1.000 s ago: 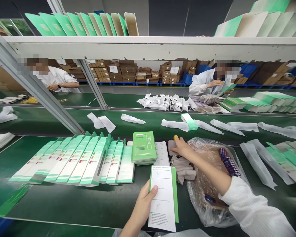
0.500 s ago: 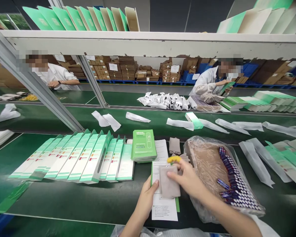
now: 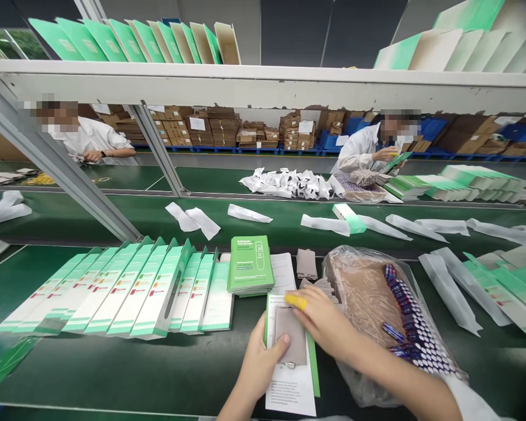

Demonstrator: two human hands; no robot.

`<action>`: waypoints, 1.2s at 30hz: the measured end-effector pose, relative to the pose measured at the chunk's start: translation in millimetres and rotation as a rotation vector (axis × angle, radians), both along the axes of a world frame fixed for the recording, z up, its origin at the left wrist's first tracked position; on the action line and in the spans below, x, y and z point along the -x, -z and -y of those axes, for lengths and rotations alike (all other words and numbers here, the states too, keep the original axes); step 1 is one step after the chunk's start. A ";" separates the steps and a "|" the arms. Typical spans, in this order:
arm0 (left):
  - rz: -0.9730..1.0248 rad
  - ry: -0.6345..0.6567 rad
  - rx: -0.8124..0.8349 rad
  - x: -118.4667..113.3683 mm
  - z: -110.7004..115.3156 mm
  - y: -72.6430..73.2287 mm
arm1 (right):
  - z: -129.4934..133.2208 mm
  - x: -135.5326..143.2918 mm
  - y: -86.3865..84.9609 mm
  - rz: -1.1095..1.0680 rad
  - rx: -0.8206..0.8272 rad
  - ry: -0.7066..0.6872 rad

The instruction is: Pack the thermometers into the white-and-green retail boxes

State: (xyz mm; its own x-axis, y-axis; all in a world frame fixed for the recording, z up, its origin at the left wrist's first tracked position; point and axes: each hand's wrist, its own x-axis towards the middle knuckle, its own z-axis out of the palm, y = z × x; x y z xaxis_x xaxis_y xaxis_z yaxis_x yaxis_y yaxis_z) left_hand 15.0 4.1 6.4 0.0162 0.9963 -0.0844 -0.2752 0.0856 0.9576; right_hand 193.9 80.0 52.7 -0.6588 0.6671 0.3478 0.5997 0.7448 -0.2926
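Note:
My left hand (image 3: 265, 354) grips a green booklet (image 3: 316, 374) with a printed white sheet (image 3: 289, 394) on it. A grey cloth pouch (image 3: 291, 336) lies on top, its small cord end toward me, pressed down by my left thumb. My right hand (image 3: 326, 318) reaches over from the right, with a yellow cover on one fingertip. Its outstretched fingers rest at the upper edge of the pouch and sheet; their undersides are hidden. Just beyond it are more grey pouches (image 3: 307, 264) and a stack of green booklets (image 3: 251, 264).
Green-and-white boxes (image 3: 149, 292) stand in a row on the left. A plastic-lined tray (image 3: 355, 292) of batteries (image 3: 414, 316) is on the right. White sleeves (image 3: 451, 286) lie beside it and along the belt (image 3: 284, 213). A shelf (image 3: 263, 82) crosses overhead; two people work opposite.
The pouch has come to lie flat on the sheet, with my left thumb now over it. My right fingers have shifted left to its top edge. The view has tilted slightly.

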 end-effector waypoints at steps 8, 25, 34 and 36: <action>0.149 -0.157 0.288 6.5 9.2 14.9 | -224.8 -37.0 -30.1 0.086 0.068 0.469; -0.328 -0.096 -0.001 16.7 -3.2 -5.4 | -181.1 -61.8 -103.7 -0.978 0.532 0.271; -0.423 0.571 -0.508 -23.3 8.9 -49.6 | -16.9 -6.9 -88.0 -1.234 1.123 -0.128; -0.453 0.612 -0.489 -32.1 22.9 -42.1 | 0.2 -2.1 -75.5 -1.302 1.176 -0.121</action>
